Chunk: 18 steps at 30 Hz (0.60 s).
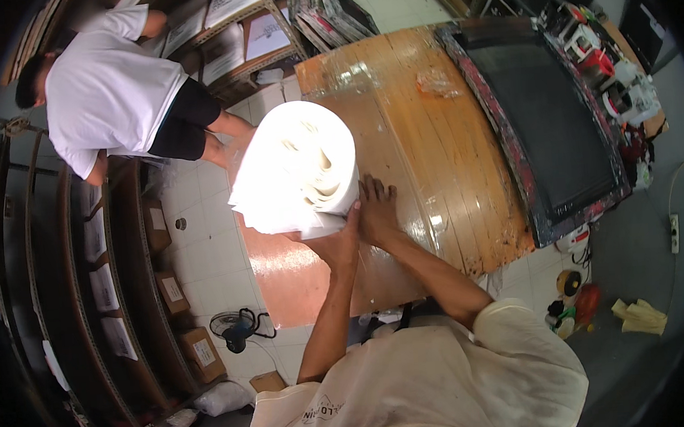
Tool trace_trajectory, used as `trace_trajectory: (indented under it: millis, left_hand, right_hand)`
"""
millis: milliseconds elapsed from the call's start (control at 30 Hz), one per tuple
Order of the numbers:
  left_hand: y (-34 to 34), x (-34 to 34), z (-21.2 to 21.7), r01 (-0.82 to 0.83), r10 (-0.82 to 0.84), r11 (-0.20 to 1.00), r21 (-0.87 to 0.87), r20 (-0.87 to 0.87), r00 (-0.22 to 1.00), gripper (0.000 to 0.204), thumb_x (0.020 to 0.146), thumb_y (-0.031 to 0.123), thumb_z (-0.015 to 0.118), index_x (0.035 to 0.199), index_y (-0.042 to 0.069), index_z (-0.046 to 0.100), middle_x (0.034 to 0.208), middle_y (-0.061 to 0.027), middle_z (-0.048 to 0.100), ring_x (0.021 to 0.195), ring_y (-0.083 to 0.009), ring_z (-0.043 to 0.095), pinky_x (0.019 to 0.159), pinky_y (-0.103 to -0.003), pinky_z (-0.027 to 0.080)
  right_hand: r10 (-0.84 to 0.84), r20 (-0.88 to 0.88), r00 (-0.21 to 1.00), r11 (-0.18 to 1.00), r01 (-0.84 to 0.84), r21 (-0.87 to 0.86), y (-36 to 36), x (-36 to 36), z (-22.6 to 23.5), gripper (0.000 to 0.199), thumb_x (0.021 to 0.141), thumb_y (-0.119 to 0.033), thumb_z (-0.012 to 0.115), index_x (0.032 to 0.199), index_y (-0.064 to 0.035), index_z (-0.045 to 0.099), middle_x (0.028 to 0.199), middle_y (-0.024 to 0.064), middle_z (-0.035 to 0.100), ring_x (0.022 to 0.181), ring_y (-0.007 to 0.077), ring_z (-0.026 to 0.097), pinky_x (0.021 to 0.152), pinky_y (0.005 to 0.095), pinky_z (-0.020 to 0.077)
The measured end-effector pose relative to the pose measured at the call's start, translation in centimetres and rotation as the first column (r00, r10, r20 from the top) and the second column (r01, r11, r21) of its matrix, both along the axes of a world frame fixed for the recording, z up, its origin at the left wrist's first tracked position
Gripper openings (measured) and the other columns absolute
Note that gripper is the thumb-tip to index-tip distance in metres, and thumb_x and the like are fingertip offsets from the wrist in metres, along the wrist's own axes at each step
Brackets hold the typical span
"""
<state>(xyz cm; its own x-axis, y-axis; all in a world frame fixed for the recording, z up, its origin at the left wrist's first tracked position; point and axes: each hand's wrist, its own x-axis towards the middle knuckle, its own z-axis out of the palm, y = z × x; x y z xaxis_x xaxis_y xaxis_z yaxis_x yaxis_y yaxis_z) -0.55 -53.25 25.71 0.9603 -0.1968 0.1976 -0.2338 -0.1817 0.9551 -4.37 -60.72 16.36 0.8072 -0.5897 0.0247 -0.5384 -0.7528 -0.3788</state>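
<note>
A thick white roll of sheet material [308, 165], brightly lit, rises from the left part of the wooden table [465, 182]. Loose inner layers curl at its top end. My left hand [336, 243] grips the roll's near lower side, its thumb along the edge and its fingers hidden beneath. Just right of the roll, my right hand [378, 209] lies palm down on the tabletop with its fingers apart. That hand is close beside my left thumb.
A dark-framed screen [543, 115] lies on the table's right side, with several paint containers [603, 68] beyond it. Another person [115, 94] in a white shirt stands by the far-left shelves. Shelving with boxes [202, 353] lines the left; a black fan [239, 329] stands on the floor.
</note>
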Motion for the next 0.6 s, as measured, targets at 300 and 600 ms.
trace_trajectory:
  millis: [300,600]
  left_hand:
    - [1.0,0.9,-1.0,-0.009,0.007,0.998,-0.055,-0.031,1.0,0.127,0.065,0.015,0.092,0.148,-0.007,-0.002,0.143,-0.0267,0.026,0.136,-0.0367,0.031,0.114,-0.048,0.027]
    - [-1.2,0.5,2.0,-0.058,0.066,0.996,-0.072,0.115,0.991,0.106,0.064,0.014,0.087,0.141,-0.01,0.018,0.13,-0.021,0.036,0.123,-0.0338,0.042,0.104,-0.049,0.036]
  right_hand:
    - [0.32,0.597,0.736,0.803,-0.545,0.242,-8.7,-0.2,17.5,0.138,0.061,-0.036,0.093,0.155,0.0028,0.0,0.158,0.0285,0.019,0.146,0.0407,0.024,0.118,0.0496,0.025]
    - [-0.024,0.716,0.698,0.849,-0.364,0.384,-2.0,3.1,15.2,0.115,0.078,-0.017,0.081,0.153,0.0056,-0.002,0.155,0.0296,0.023,0.145,0.0376,0.028,0.119,0.045,0.0229]
